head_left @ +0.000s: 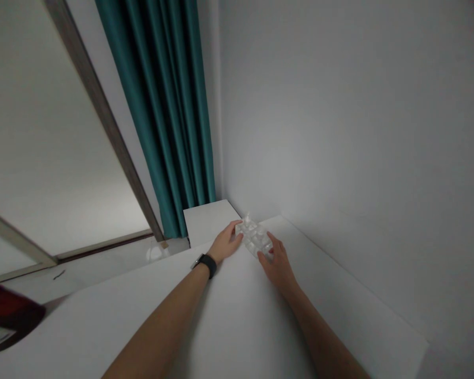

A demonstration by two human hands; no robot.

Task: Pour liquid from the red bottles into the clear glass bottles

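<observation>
A transparent, crinkled plastic piece (255, 238) with puffy bumps, like air-cushion wrap, is at the far part of the white table (229, 316). My left hand (226, 243), with a black watch on its wrist, grips the left end between thumb and fingers. At the opposite end, my right hand (277, 262) has its thumb on the near edge and its fingers curled over the right side. A small pointed tip of the plastic sticks up at the back. Whether its underside touches the table, I cannot tell.
Beyond the table stands a lower white box-like surface (209, 221). A teal curtain (169, 116) hangs behind it, and a plain wall (339, 131) borders the right. A dark red object with a white label (11, 318) lies at the left edge. Framed sliding panels (63, 131) fill the left.
</observation>
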